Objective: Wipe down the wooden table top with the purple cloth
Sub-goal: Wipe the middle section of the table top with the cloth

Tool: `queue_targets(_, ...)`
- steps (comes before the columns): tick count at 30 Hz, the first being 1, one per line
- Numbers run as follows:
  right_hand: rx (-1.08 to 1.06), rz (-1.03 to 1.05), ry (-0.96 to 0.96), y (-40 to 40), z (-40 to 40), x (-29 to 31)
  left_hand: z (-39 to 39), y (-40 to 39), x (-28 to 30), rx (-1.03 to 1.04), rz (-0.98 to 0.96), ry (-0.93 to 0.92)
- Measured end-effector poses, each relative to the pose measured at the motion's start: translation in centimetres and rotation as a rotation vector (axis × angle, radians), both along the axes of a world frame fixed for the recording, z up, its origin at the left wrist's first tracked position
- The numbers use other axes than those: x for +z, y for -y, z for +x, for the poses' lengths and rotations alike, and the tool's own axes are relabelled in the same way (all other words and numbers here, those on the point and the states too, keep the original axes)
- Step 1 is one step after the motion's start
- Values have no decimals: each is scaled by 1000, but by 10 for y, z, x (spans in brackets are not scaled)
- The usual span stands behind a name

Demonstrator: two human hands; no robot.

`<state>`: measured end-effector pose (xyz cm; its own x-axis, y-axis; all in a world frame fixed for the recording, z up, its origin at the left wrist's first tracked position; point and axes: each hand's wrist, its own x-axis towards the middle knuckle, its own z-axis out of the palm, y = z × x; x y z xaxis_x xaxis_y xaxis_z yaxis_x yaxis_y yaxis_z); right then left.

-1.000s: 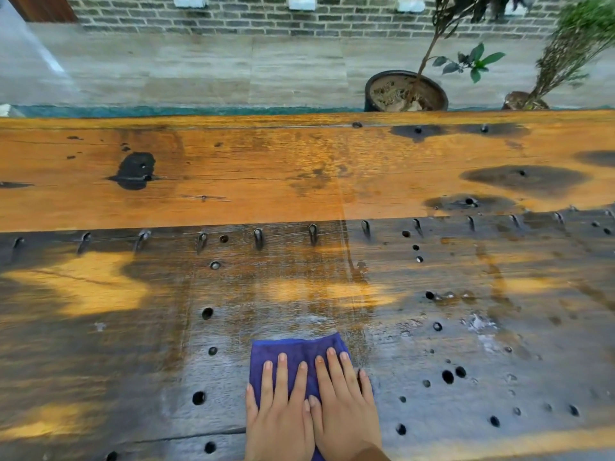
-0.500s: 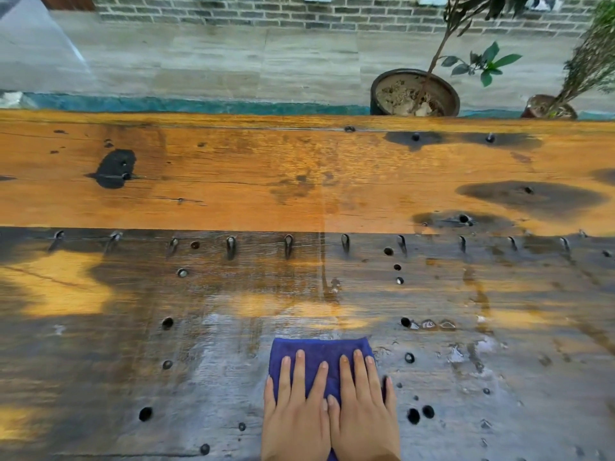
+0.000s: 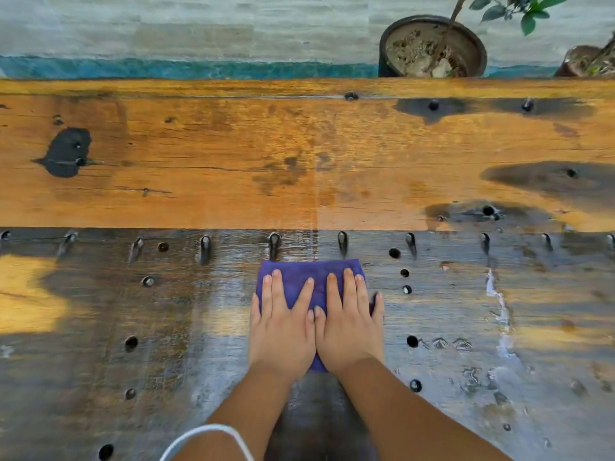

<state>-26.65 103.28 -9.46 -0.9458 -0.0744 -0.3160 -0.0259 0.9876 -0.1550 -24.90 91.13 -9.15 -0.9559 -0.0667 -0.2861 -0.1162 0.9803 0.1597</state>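
Observation:
The purple cloth [image 3: 312,277] lies flat on the dark, wet near plank of the wooden table top [image 3: 133,327], just below a row of slanted slots. My left hand [image 3: 283,327] and my right hand [image 3: 349,324] press down on it side by side, fingers straight and spread. Only the cloth's far edge and a corner between my wrists show; the hands cover the remainder. Beyond the slots runs the orange far plank [image 3: 233,168].
Round holes dot the near plank. Foamy water streaks [image 3: 499,311] lie to the right. A potted plant [image 3: 432,48] and a second pot [image 3: 585,61] stand past the far edge, on the paved ground. A white cord [image 3: 206,434] hangs near my left forearm.
Both hands have pushed the cloth away from me, up to the row of slots. My forearms now stretch into view, and a wet trail lies behind the cloth.

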Motion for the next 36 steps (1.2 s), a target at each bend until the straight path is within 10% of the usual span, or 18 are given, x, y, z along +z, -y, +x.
queue_targets(36,-91,-49,-144,37,-191,-15,-193,33,-13,29,23,-131)
